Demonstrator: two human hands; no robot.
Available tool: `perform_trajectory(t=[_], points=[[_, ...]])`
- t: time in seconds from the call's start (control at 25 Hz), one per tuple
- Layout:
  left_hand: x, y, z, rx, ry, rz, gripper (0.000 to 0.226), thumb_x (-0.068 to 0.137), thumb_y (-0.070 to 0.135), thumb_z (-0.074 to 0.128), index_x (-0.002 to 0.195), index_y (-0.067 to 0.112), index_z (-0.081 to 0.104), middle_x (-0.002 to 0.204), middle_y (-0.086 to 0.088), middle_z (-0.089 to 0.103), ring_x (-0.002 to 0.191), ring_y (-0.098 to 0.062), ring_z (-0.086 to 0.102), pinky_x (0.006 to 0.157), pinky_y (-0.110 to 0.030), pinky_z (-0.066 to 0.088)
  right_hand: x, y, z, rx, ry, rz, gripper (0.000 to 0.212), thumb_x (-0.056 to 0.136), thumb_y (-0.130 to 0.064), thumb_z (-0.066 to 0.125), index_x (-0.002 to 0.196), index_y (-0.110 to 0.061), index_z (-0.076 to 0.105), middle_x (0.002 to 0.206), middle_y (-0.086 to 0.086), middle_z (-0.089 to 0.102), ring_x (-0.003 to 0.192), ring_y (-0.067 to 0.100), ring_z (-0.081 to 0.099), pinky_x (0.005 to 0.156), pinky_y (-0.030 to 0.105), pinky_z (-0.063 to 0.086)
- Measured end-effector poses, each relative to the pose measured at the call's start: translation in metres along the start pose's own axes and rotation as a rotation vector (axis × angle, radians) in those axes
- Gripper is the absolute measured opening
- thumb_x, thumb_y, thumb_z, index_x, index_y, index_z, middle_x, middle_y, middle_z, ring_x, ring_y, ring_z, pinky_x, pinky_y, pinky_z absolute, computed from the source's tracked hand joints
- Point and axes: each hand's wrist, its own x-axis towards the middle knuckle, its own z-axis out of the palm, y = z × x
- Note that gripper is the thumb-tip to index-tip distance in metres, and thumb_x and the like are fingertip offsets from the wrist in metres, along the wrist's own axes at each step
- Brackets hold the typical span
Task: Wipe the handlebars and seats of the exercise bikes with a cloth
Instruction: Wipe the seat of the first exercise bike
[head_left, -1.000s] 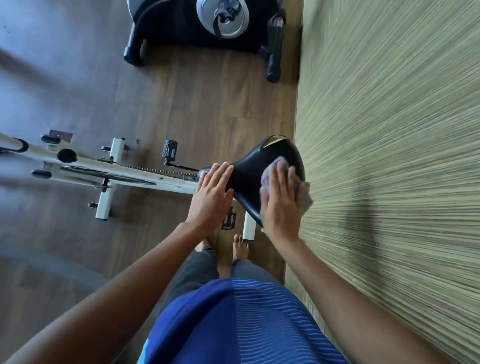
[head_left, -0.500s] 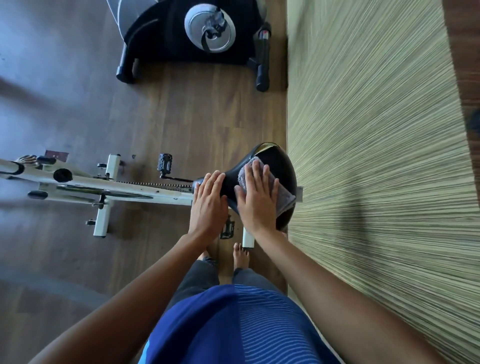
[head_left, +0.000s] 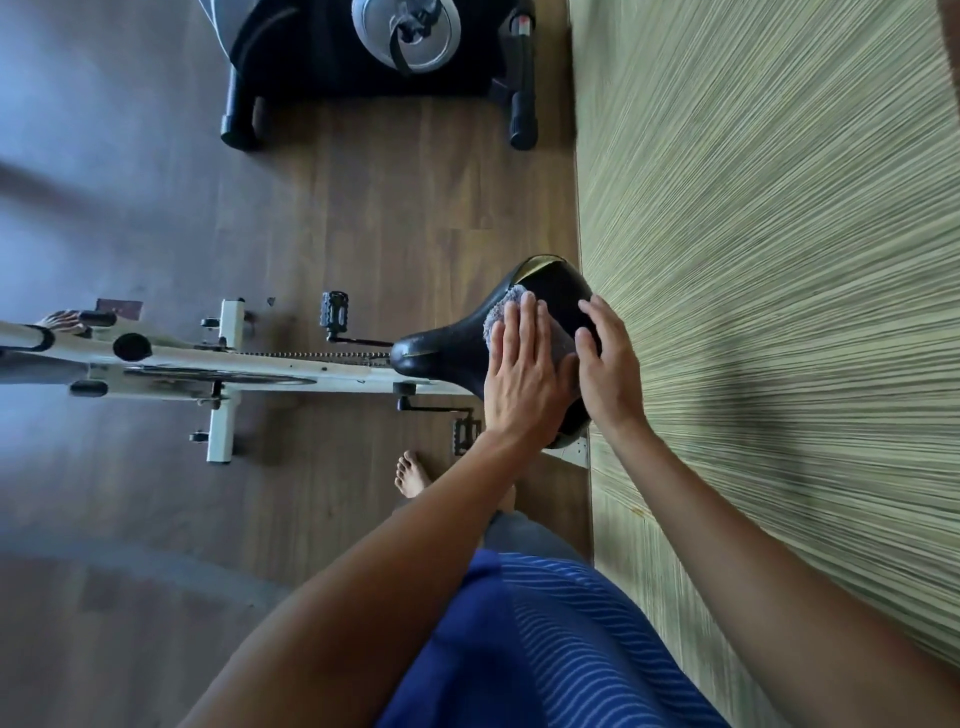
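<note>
The black seat (head_left: 447, 348) of a white exercise bike (head_left: 260, 369) is right in front of me. A grey cloth (head_left: 501, 312) lies on the seat's wide rear part. My left hand (head_left: 524, 374) presses flat on the cloth with fingers stretched out. My right hand (head_left: 608, 369) rests on the seat's right side beside the cloth, fingers bent and apart, holding nothing. The bike's handlebars are out of frame to the left.
A second, black exercise bike (head_left: 374, 52) stands on the wooden floor ahead. A green striped surface (head_left: 779, 260) runs close along the seat's right side. Pedals (head_left: 333, 309) stick out below the seat. My bare foot (head_left: 410, 473) is beneath it. Someone's toes (head_left: 62, 319) show far left.
The cloth went from under my right hand to under my left hand, which moved from the seat's nose onto the rear part. My right hand shifted to the seat's right edge.
</note>
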Motion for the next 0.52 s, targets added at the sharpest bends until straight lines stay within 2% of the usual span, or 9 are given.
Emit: perform_trajectory(t=[0.08,0.12,0.24,0.28,0.4,0.44,0.52], points=[[-0.003,-0.011,0.004,0.081,0.044,0.054,0.069,0.104,0.047,0.016,0.155,0.001,0.007,0.165,-0.016,0.003,0.153,-0.027,-0.001,0.124,-0.038,-0.005,-0.002,0.002,0.003,-0.021,0.001,-0.026,0.041,0.104,-0.013,0.044,0.144,-0.012,0.048,0.157,0.003,0.038,0.146,0.012,0.030,0.119,0.024,0.023],[-0.004,-0.018,0.004,0.097,0.060,0.073,0.069,0.105,0.047,0.019,0.156,0.001,0.009,0.164,-0.016,0.006,0.153,-0.027,0.002,0.125,-0.039,-0.002,-0.003,0.001,0.006,-0.034,0.008,-0.035,0.042,0.104,-0.013,0.045,0.145,-0.012,0.046,0.159,0.004,0.035,0.148,0.013,0.027,0.119,0.022,0.022],[-0.009,-0.045,0.002,0.104,0.095,0.106,0.070,0.104,0.049,0.025,0.155,0.001,0.016,0.164,-0.016,0.014,0.153,-0.026,0.009,0.125,-0.039,0.003,-0.009,0.000,0.015,-0.059,0.007,-0.038,0.047,0.104,-0.012,0.045,0.150,-0.012,0.038,0.162,0.006,0.026,0.151,0.016,0.019,0.113,0.004,0.012],[-0.011,-0.055,-0.001,0.110,0.096,0.117,0.071,0.104,0.050,0.026,0.155,0.002,0.017,0.163,-0.016,0.015,0.153,-0.026,0.010,0.125,-0.039,0.003,-0.010,0.001,0.018,-0.073,0.006,-0.046,0.049,0.104,-0.012,0.045,0.152,-0.012,0.034,0.164,0.006,0.022,0.152,0.017,0.016,0.115,0.008,0.011],[-0.017,-0.088,-0.008,0.112,0.089,0.155,0.071,0.103,0.051,0.031,0.156,0.004,0.018,0.163,-0.014,0.017,0.152,-0.026,0.011,0.125,-0.040,0.002,-0.011,0.008,0.026,-0.155,0.013,-0.054,0.053,0.105,-0.016,0.043,0.155,-0.018,0.026,0.166,0.001,0.015,0.154,0.016,0.009,0.124,0.044,0.017],[-0.020,-0.097,-0.010,0.109,0.093,0.176,0.071,0.103,0.050,0.033,0.156,0.005,0.018,0.163,-0.013,0.018,0.152,-0.026,0.012,0.125,-0.041,0.002,-0.011,0.009,0.026,-0.170,0.023,-0.049,0.053,0.105,-0.017,0.042,0.155,-0.019,0.025,0.166,0.001,0.014,0.154,0.016,0.008,0.124,0.050,0.018],[-0.021,-0.113,-0.014,0.098,0.088,0.206,0.070,0.103,0.049,0.036,0.156,0.006,0.019,0.163,-0.012,0.021,0.152,-0.025,0.013,0.125,-0.040,0.001,-0.011,0.010,0.027,-0.182,0.047,-0.053,0.053,0.105,-0.017,0.040,0.155,-0.018,0.025,0.166,0.003,0.015,0.154,0.017,0.009,0.122,0.052,0.019]])
